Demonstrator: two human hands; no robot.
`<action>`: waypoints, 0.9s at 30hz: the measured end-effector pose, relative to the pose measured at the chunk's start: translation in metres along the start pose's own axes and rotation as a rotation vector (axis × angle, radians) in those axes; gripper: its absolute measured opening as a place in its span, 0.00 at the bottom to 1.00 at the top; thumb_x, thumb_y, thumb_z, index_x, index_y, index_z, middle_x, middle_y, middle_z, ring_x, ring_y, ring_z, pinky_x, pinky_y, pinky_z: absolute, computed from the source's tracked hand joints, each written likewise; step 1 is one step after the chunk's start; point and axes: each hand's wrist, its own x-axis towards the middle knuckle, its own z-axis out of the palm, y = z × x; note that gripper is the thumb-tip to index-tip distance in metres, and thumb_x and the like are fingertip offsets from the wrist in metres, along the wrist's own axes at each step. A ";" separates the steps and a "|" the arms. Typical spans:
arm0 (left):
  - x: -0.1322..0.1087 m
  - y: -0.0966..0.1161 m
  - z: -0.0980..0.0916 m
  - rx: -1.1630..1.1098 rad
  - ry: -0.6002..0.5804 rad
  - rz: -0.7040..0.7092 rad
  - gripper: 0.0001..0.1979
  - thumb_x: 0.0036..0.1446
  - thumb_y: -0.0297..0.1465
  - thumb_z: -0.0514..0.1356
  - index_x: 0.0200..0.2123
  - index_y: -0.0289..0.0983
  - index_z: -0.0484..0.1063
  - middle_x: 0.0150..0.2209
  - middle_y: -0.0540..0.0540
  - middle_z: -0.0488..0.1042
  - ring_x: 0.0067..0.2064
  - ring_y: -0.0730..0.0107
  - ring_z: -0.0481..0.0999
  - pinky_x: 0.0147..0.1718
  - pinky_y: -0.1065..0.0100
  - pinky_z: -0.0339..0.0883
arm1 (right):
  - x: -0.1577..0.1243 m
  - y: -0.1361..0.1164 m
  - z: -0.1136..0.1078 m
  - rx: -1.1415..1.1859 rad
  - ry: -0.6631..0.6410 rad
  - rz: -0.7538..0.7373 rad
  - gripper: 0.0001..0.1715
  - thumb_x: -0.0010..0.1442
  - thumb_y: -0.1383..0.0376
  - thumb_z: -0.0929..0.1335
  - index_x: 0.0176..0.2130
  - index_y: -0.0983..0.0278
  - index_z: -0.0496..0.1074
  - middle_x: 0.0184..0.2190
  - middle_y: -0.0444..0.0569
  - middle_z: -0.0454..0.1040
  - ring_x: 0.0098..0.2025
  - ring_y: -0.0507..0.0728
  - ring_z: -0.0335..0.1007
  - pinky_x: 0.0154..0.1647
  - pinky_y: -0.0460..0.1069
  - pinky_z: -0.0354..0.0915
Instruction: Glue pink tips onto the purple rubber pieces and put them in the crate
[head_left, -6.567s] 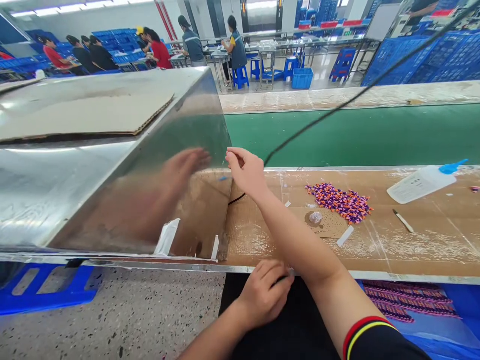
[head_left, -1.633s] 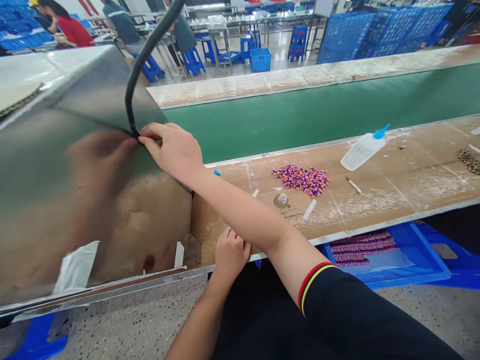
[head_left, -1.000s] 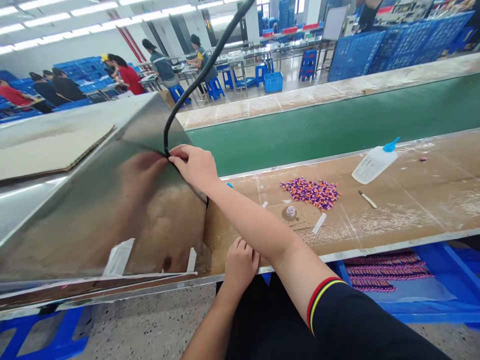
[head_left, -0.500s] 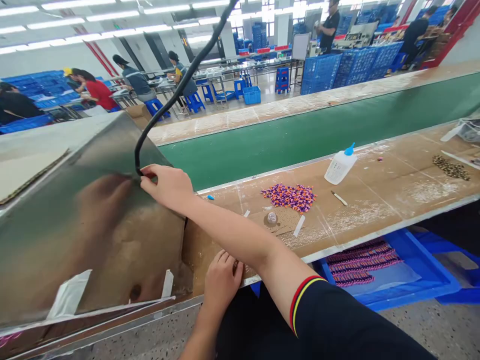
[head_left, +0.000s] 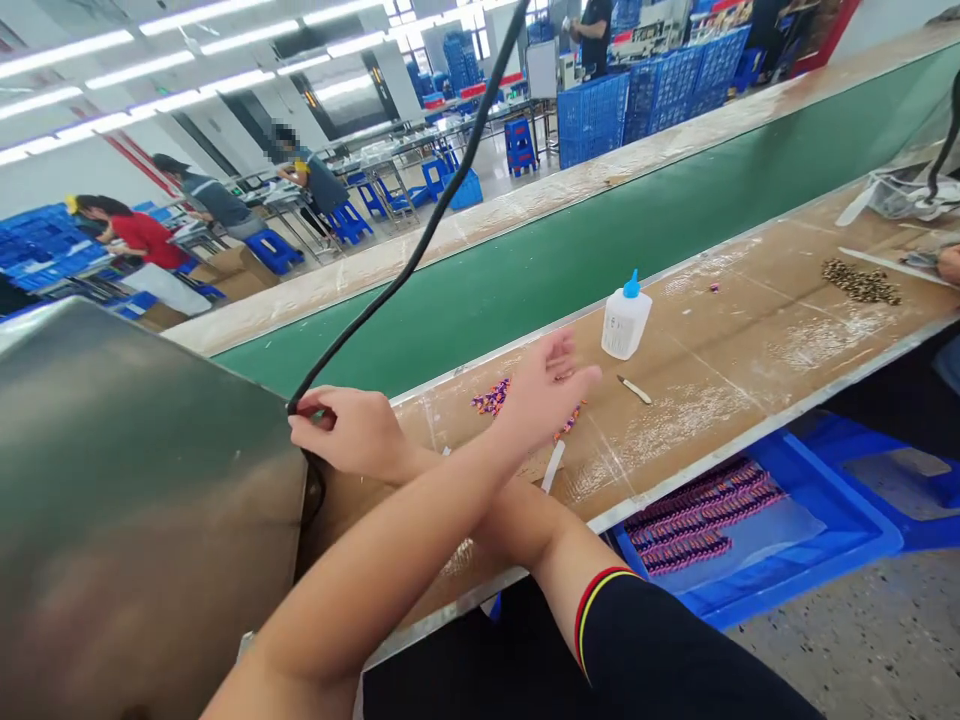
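Factory hall (head_left: 60, 175) with a green conveyor belt (head_left: 495, 285) along a brown worktop (head_left: 712, 360); black cable (head_left: 411, 270) pinched beside a shiny metal box (head_left: 172, 520).

Right hand (head_left: 354, 430): grip closed, thumb and fingertips together on the cable at the box's edge; from there the cable's long axis slants up and to the right across the belt, steepening until it leaves the top of view. Left hand (head_left: 538, 395), crossed over the right arm (head_left: 551, 530), has its grip open, thumb apart from the fingers, partly hiding a pile of orange-and-purple pieces (head_left: 491, 397). Near it lie a blue-nozzled white bottle (head_left: 624, 325) and a small pale-handled tool (head_left: 636, 390).
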 end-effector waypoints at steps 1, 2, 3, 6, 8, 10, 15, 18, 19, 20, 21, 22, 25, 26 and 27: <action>0.028 0.000 0.009 0.017 0.025 -0.078 0.37 0.65 0.34 0.71 0.74 0.36 0.66 0.73 0.29 0.73 0.70 0.50 0.80 0.69 0.50 0.77 | 0.002 0.001 -0.002 0.001 -0.019 -0.005 0.08 0.69 0.62 0.77 0.48 0.55 0.85 0.50 0.40 0.90 0.43 0.53 0.86 0.55 0.45 0.77; 0.052 -0.001 0.019 0.048 0.039 -0.132 0.41 0.64 0.33 0.73 0.76 0.36 0.63 0.75 0.27 0.70 0.74 0.47 0.76 0.72 0.47 0.74 | 0.005 0.001 -0.004 0.003 -0.041 -0.006 0.08 0.68 0.62 0.76 0.48 0.54 0.85 0.50 0.40 0.90 0.44 0.54 0.87 0.55 0.46 0.78; 0.073 -0.003 0.028 0.085 0.050 -0.152 0.45 0.62 0.32 0.75 0.77 0.36 0.61 0.77 0.27 0.67 0.77 0.43 0.72 0.74 0.43 0.71 | 0.007 0.002 -0.005 0.011 -0.059 -0.003 0.08 0.68 0.62 0.76 0.48 0.54 0.84 0.51 0.40 0.90 0.45 0.54 0.87 0.56 0.47 0.78; 0.115 -0.011 0.059 0.187 0.063 -0.161 0.56 0.55 0.29 0.80 0.80 0.35 0.54 0.81 0.25 0.58 0.84 0.40 0.59 0.81 0.39 0.59 | 0.011 0.006 -0.001 0.059 -0.112 0.009 0.08 0.66 0.61 0.77 0.47 0.53 0.84 0.54 0.39 0.90 0.52 0.57 0.88 0.58 0.49 0.80; 0.132 -0.016 0.082 0.209 0.076 -0.173 0.65 0.48 0.27 0.84 0.81 0.35 0.50 0.82 0.25 0.56 0.85 0.40 0.56 0.82 0.40 0.56 | 0.010 0.010 0.006 0.093 -0.120 -0.012 0.08 0.62 0.62 0.79 0.43 0.51 0.84 0.54 0.34 0.89 0.58 0.58 0.88 0.61 0.48 0.80; 0.145 -0.023 0.104 0.186 0.114 -0.187 0.69 0.43 0.25 0.85 0.81 0.36 0.49 0.82 0.25 0.57 0.84 0.40 0.57 0.81 0.40 0.58 | 0.006 0.014 0.014 0.108 -0.116 -0.058 0.08 0.60 0.61 0.78 0.40 0.47 0.83 0.55 0.28 0.89 0.63 0.58 0.86 0.64 0.46 0.78; 0.167 -0.044 0.136 0.114 0.178 -0.229 0.54 0.51 0.27 0.82 0.74 0.37 0.58 0.77 0.29 0.66 0.79 0.43 0.66 0.77 0.44 0.66 | -0.008 0.015 0.025 0.117 -0.097 -0.142 0.09 0.65 0.57 0.70 0.41 0.39 0.81 0.61 0.16 0.84 0.66 0.53 0.83 0.69 0.44 0.75; 0.171 -0.048 0.136 0.061 0.164 -0.291 0.40 0.57 0.28 0.79 0.68 0.38 0.66 0.70 0.33 0.75 0.73 0.47 0.75 0.72 0.47 0.72 | -0.008 0.015 0.023 0.045 -0.067 -0.139 0.10 0.67 0.58 0.70 0.45 0.41 0.81 0.62 0.18 0.83 0.65 0.54 0.84 0.69 0.43 0.75; 0.170 -0.046 0.133 0.047 0.171 -0.282 0.37 0.59 0.28 0.78 0.67 0.37 0.67 0.68 0.34 0.76 0.72 0.48 0.76 0.71 0.47 0.72 | -0.006 0.015 0.022 0.014 -0.063 -0.135 0.11 0.68 0.59 0.70 0.47 0.43 0.81 0.62 0.22 0.84 0.65 0.55 0.84 0.68 0.43 0.74; 0.167 -0.043 0.129 0.037 0.180 -0.252 0.35 0.60 0.28 0.78 0.66 0.37 0.68 0.68 0.35 0.77 0.71 0.49 0.76 0.71 0.48 0.72 | -0.003 0.016 0.020 -0.009 -0.075 -0.131 0.12 0.68 0.60 0.71 0.49 0.45 0.82 0.62 0.27 0.85 0.64 0.56 0.85 0.69 0.43 0.74; 0.161 -0.038 0.123 0.030 0.185 -0.214 0.34 0.61 0.28 0.77 0.65 0.37 0.68 0.68 0.35 0.77 0.70 0.49 0.76 0.70 0.48 0.73 | 0.001 0.018 0.018 -0.022 -0.105 -0.129 0.12 0.69 0.60 0.72 0.51 0.48 0.82 0.63 0.31 0.85 0.64 0.56 0.85 0.69 0.44 0.74; 0.153 -0.031 0.116 0.027 0.174 -0.176 0.33 0.61 0.28 0.77 0.65 0.36 0.68 0.68 0.35 0.77 0.69 0.49 0.77 0.70 0.48 0.73 | 0.005 0.020 0.016 -0.026 -0.142 -0.119 0.13 0.70 0.60 0.73 0.53 0.51 0.82 0.64 0.34 0.85 0.65 0.56 0.85 0.69 0.45 0.74; 0.113 -0.007 0.089 0.031 0.054 -0.056 0.35 0.58 0.31 0.78 0.64 0.35 0.68 0.67 0.33 0.77 0.66 0.48 0.78 0.67 0.47 0.74 | 0.014 0.028 0.009 -0.026 -0.172 -0.037 0.12 0.71 0.58 0.75 0.54 0.55 0.81 0.62 0.39 0.87 0.63 0.57 0.85 0.68 0.47 0.76; 0.095 0.001 0.079 0.028 0.018 0.004 0.36 0.56 0.32 0.78 0.64 0.35 0.68 0.67 0.33 0.77 0.66 0.48 0.77 0.67 0.47 0.74 | 0.016 0.031 0.007 -0.027 -0.151 -0.010 0.12 0.72 0.58 0.75 0.53 0.55 0.81 0.60 0.39 0.87 0.62 0.57 0.85 0.68 0.48 0.75; 0.075 0.008 0.070 0.016 -0.006 0.055 0.37 0.55 0.33 0.78 0.64 0.36 0.68 0.67 0.33 0.77 0.66 0.48 0.77 0.67 0.47 0.74 | 0.017 0.034 0.005 -0.023 -0.125 -0.001 0.11 0.72 0.59 0.75 0.54 0.55 0.81 0.59 0.41 0.88 0.61 0.57 0.85 0.67 0.48 0.75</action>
